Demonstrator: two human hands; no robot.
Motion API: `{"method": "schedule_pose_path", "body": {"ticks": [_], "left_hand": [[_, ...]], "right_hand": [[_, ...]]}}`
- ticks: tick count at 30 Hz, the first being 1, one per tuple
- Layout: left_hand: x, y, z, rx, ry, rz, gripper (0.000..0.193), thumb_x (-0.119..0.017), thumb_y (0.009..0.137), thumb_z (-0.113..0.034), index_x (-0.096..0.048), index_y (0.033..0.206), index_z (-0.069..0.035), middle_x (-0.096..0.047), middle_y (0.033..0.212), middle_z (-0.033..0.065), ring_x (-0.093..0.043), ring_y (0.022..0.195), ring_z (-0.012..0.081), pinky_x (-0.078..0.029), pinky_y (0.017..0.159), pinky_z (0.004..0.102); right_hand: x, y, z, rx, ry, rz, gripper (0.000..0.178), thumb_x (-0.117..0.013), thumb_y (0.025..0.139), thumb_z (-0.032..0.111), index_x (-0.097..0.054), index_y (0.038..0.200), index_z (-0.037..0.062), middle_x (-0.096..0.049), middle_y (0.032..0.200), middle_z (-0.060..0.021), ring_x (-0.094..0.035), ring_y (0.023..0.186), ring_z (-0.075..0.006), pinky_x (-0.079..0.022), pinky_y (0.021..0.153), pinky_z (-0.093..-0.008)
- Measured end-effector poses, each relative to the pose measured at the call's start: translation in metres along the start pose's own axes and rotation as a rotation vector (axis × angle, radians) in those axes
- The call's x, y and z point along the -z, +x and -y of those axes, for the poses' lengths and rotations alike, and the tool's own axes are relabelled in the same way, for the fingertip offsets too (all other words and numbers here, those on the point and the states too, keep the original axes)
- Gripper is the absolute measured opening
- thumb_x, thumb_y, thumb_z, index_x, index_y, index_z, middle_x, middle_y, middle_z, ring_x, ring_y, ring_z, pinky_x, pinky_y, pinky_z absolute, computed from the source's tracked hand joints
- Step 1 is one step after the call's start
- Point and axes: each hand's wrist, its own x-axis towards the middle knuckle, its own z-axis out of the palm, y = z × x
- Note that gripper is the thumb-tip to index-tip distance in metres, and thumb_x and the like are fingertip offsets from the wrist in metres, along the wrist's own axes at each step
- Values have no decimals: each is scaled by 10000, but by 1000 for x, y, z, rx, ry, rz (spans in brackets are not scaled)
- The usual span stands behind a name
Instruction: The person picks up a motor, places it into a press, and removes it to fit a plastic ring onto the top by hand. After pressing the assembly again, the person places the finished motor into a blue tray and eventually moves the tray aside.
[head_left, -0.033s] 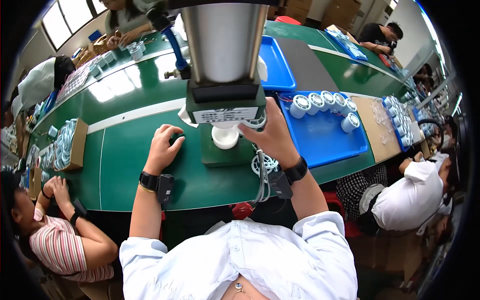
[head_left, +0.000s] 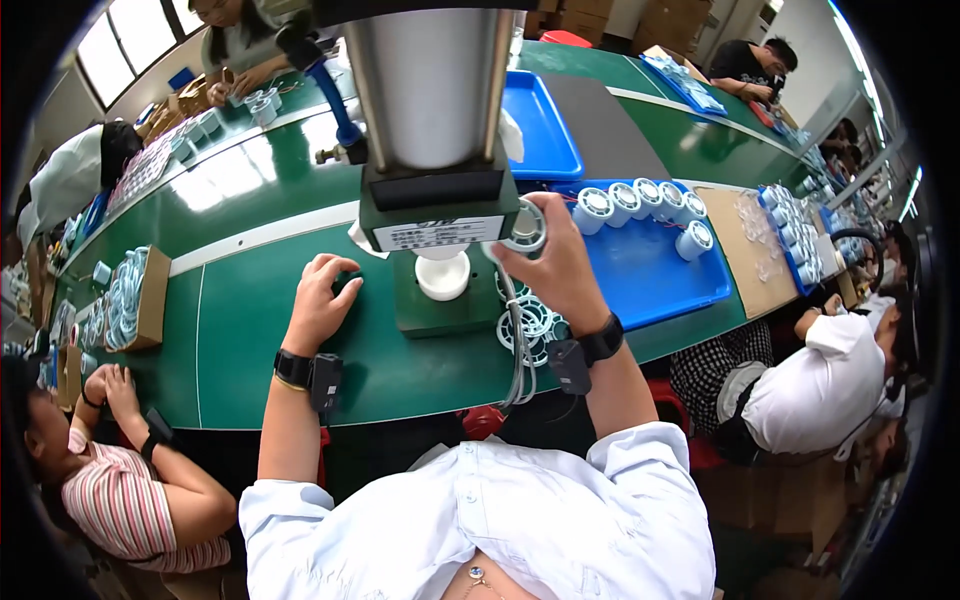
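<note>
My right hand grips a pale round part with a ring-like rim and grey middle, just right of the press head. Its far side is partly hidden, so its depth cannot be told. My left hand hovers over or rests on the green table left of the press, fingers curled and thumb apart, with nothing visible in it. Between my hands, a white cup-shaped holder sits on the green press base, under the press head. Several pale spoked rings lie beside the base, under grey cables.
A blue tray at right holds several pale cylinders with red wires. Another blue tray lies behind. A cardboard box of pale coiled parts stands left. Co-workers sit on both sides and across the table.
My right hand has lifted slightly and turned, so the round part in it shows more fully beside the press head. My left hand has hardly moved. The view has shifted a little.
</note>
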Motion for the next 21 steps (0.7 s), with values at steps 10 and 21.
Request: {"method": "schedule_pose_path", "body": {"ticks": [10, 21], "left_hand": [[1, 10, -16, -55, 83, 21, 205, -668, 838, -144, -641, 1018, -48, -590, 1021, 115, -546, 992, 287, -465, 835, 353], [-3, 7, -7, -22, 28, -66, 188, -684, 819, -190, -663, 969, -79, -615, 1014, 117, -568, 992, 318, -469, 859, 398]], "right_hand": [[213, -44, -170, -218, -927, -186, 602, -762, 764, 299, -520, 1265, 70, -489, 1387, -173, -401, 1329, -359, -314, 1102, -460], [120, -44, -79, -194, -204, 45, 422, -598, 951, 223, -540, 1323, 32, -579, 1286, -87, -516, 1159, -180, -377, 994, -297]]}}
